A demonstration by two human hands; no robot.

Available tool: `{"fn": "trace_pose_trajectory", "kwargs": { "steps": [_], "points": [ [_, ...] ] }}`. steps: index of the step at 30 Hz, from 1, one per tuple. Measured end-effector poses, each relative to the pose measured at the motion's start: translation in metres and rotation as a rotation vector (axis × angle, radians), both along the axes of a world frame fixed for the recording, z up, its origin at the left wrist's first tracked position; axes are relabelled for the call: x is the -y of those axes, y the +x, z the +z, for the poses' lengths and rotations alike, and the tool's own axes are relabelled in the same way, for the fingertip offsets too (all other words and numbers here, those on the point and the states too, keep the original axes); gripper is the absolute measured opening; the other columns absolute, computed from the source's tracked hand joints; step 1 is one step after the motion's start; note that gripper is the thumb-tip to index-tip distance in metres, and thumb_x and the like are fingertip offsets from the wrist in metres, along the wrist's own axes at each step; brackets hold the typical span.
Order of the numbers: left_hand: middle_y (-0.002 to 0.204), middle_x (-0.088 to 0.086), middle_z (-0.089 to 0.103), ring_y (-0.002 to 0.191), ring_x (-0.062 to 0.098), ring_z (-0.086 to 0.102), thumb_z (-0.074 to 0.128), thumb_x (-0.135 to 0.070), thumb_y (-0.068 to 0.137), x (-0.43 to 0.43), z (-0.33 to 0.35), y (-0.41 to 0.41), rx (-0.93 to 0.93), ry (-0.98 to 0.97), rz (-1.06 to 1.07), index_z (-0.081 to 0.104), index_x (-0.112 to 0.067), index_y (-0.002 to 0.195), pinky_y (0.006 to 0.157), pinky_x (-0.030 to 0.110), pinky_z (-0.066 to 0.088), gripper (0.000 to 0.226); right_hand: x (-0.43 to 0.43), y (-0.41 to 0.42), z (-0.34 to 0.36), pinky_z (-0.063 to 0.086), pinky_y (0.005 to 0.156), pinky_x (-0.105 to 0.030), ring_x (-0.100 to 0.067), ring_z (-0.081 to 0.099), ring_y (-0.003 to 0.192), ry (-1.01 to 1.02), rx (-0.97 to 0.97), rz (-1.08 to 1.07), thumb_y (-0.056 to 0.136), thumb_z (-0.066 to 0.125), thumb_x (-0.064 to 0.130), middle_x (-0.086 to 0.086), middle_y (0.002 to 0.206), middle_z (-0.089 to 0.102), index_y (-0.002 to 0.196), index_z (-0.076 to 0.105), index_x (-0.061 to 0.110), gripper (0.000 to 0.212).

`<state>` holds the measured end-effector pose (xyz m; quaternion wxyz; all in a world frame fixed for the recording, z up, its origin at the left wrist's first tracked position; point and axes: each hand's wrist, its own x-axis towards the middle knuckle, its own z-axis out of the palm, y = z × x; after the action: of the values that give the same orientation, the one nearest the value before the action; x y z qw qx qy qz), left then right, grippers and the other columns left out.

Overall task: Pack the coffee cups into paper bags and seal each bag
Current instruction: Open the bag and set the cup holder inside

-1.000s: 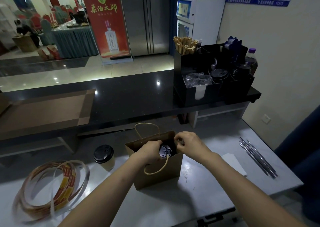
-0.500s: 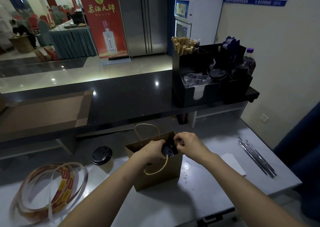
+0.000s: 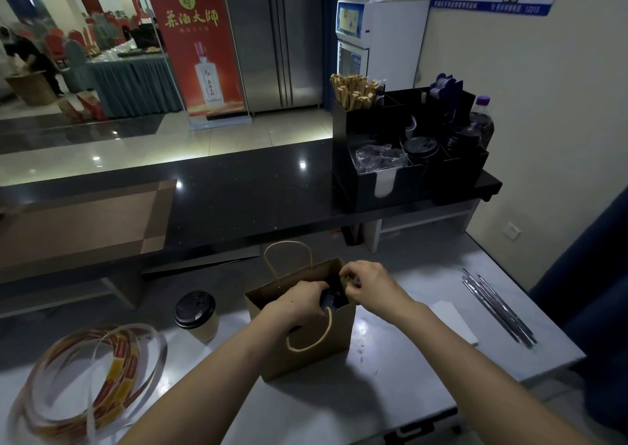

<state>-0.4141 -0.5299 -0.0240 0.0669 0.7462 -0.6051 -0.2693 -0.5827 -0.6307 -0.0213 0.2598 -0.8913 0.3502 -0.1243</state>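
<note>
A: Where are the arms?
B: Both bare forearms stretch in, left from 7 o'clock, right from 5 o'clock, and meet just below centre.
A: The left hand [image 3: 299, 303]?
B: Knuckles up, fingers curled down round the dark lid of the cup [image 3: 330, 301].
A: And the right hand [image 3: 370, 285]?
B: At its 2 o'clock, almost touching it, wrist bent, thumb and fingertips pinching the rim of the bag [image 3: 306, 353].

Toward 6 o'clock, your left hand [image 3: 299, 303] and right hand [image 3: 370, 286] cover the mouth of the brown paper bag [image 3: 306, 353]. Only a dark sliver [image 3: 331, 300] shows between them, and what your fingers grip cannot be told. At 8 o'clock, the frame edges cut off the red-and-yellow tape coil [image 3: 112, 370].
</note>
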Motion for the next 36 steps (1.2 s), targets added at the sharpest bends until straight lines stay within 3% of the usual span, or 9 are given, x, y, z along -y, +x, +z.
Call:
{"fn": "trace_pose_trajectory", "kwargs": {
  "steps": [5, 9, 13, 18, 28, 33, 36],
  "points": [
    [0.111, -0.003, 0.065, 0.095, 0.012, 0.063, 0.062, -0.023, 0.101, 0.001, 0.001, 0.002, 0.015, 0.008, 0.004, 0.060, -0.021, 0.129, 0.083, 0.028, 0.054, 0.029, -0.001, -0.002, 0.000, 0.060, 0.085, -0.028, -0.011, 0.062, 0.096, -0.007, -0.001, -0.001, 0.099, 0.064, 0.016, 0.008, 0.109, 0.060, 0.120, 0.070, 0.018, 0.022],
    [0.123, 0.001, 0.067, 0.106, 0.018, 0.065, 0.075, -0.028, 0.091, 0.001, 0.004, 0.006, 0.056, -0.017, 0.038, 0.059, -0.021, 0.130, 0.092, 0.035, 0.058, 0.043, 0.000, -0.004, 0.001, 0.059, 0.086, -0.029, -0.012, 0.061, 0.096, -0.013, -0.010, -0.003, 0.098, 0.064, 0.015, 0.006, 0.109, 0.063, 0.118, 0.071, 0.017, 0.022],
    [0.134, 0.007, 0.063, 0.119, 0.026, 0.063, 0.077, -0.027, 0.090, -0.002, 0.005, 0.007, 0.109, -0.027, 0.070, 0.052, -0.017, 0.143, 0.099, 0.038, 0.056, 0.060, -0.001, -0.002, 0.002, 0.058, 0.084, -0.029, -0.012, 0.060, 0.096, -0.003, -0.009, -0.001, 0.096, 0.064, 0.014, 0.007, 0.108, 0.061, 0.118, 0.072, 0.017, 0.023],
    [0.134, 0.004, 0.064, 0.120, 0.022, 0.063, 0.079, -0.025, 0.089, -0.001, 0.003, 0.002, 0.099, -0.032, 0.083, 0.054, -0.021, 0.141, 0.102, 0.037, 0.054, 0.058, -0.001, 0.003, 0.002, 0.051, 0.081, -0.023, -0.011, 0.057, 0.095, -0.011, -0.006, 0.010, 0.096, 0.064, 0.013, 0.003, 0.111, 0.064, 0.120, 0.072, 0.016, 0.025],
    [0.139, 0.007, 0.058, 0.125, 0.026, 0.060, 0.077, -0.025, 0.091, -0.003, 0.001, 0.005, 0.086, -0.021, 0.090, 0.046, -0.021, 0.148, 0.105, 0.039, 0.053, 0.065, -0.001, 0.002, 0.001, 0.057, 0.084, -0.024, -0.012, 0.061, 0.098, 0.029, -0.002, -0.006, 0.097, 0.066, 0.016, 0.007, 0.110, 0.063, 0.117, 0.071, 0.019, 0.022],
    [0.141, 0.009, 0.056, 0.127, 0.028, 0.059, 0.078, -0.028, 0.090, -0.007, 0.001, 0.006, 0.073, -0.022, 0.084, 0.045, -0.021, 0.150, 0.107, 0.042, 0.052, 0.069, -0.004, 0.003, 0.001, 0.046, 0.076, -0.014, -0.011, 0.060, 0.097, 0.026, 0.002, -0.037, 0.096, 0.066, 0.015, 0.007, 0.110, 0.063, 0.118, 0.070, 0.019, 0.022],
    [0.140, 0.007, 0.057, 0.124, 0.025, 0.060, 0.078, -0.031, 0.089, -0.011, 0.003, 0.008, 0.037, -0.037, 0.099, 0.046, -0.023, 0.150, 0.105, 0.040, 0.053, 0.069, -0.004, 0.001, 0.002, 0.048, 0.078, -0.019, -0.012, 0.059, 0.095, 0.018, -0.007, -0.045, 0.094, 0.064, 0.012, 0.004, 0.113, 0.067, 0.118, 0.071, 0.019, 0.025]
  ]
}}
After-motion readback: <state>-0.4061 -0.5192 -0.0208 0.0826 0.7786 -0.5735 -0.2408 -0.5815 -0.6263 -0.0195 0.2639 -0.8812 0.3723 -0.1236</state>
